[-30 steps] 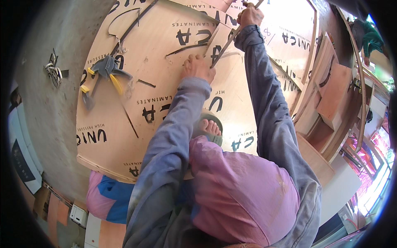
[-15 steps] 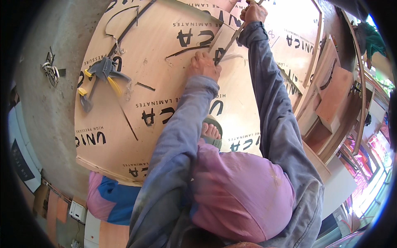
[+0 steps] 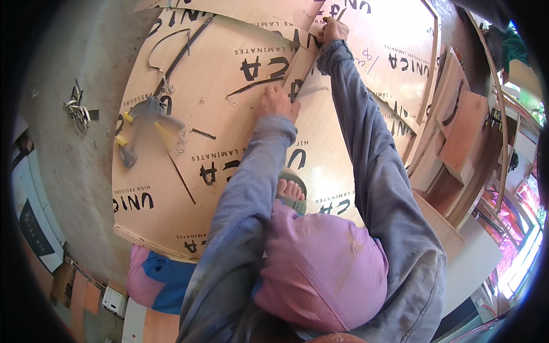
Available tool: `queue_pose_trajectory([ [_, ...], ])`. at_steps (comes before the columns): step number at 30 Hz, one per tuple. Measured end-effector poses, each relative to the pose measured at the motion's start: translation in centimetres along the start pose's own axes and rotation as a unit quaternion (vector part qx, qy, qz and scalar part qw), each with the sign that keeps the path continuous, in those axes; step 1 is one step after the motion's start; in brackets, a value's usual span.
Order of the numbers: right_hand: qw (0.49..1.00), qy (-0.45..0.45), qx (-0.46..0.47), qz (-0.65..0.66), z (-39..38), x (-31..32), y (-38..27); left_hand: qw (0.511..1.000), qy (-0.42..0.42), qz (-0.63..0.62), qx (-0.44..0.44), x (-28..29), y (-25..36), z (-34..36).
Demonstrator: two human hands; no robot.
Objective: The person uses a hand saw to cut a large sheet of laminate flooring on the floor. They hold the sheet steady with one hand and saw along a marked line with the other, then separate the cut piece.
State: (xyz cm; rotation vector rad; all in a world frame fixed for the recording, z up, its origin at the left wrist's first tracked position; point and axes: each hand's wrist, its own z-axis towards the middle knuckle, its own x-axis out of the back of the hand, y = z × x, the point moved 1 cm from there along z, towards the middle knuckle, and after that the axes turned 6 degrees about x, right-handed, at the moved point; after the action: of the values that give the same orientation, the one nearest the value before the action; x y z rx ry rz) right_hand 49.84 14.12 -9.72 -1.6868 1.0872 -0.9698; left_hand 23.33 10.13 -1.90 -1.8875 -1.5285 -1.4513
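Observation:
My left hand [image 3: 278,104] presses on the near end of a narrow wood-coloured strip [image 3: 298,64], with fingers and thumb at its edges. The strip lies on a large printed laminate sheet [image 3: 229,126]. Farther off, beyond the strip's far end, my right hand [image 3: 333,30] is closed around a thin stick-like tool [image 3: 341,14]. Its tip points away from me; its exact kind is too small to tell. My bare foot in a green sandal [image 3: 291,188] stands on the sheet between my arms.
A grey and yellow clamp [image 3: 151,113] lies on the sheet at left, near dark thin strips [image 3: 184,56]. A tangle of cord [image 3: 78,110] is on the concrete floor. Wooden panels [image 3: 466,134] stand at right. Another sheet [image 3: 394,40] lies at the far right.
The right hand has come slightly nearer and to the left along the line of the strip. My left hand stays on the strip; the whole view has shifted a little.

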Motion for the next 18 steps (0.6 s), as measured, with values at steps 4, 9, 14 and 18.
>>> queue_pose_trajectory([
  [4,0.995,-0.001,0.013,0.102,-3.6,0.1,-3.9,0.998,-0.023,-0.044,0.040,0.5,-0.9,-0.1],
  [9,0.986,-0.006,0.091,0.141,-3.4,1.3,-6.3,0.998,-0.003,-0.053,0.022,1.1,-0.5,0.0],
  [14,0.987,-0.001,0.094,0.129,-2.5,0.4,-5.8,0.998,0.032,-0.052,-0.010,-0.5,-0.3,0.9],
  [18,0.991,-0.005,0.058,0.117,-0.2,-0.2,-3.9,0.998,0.039,-0.039,-0.014,-1.1,0.5,1.3],
])
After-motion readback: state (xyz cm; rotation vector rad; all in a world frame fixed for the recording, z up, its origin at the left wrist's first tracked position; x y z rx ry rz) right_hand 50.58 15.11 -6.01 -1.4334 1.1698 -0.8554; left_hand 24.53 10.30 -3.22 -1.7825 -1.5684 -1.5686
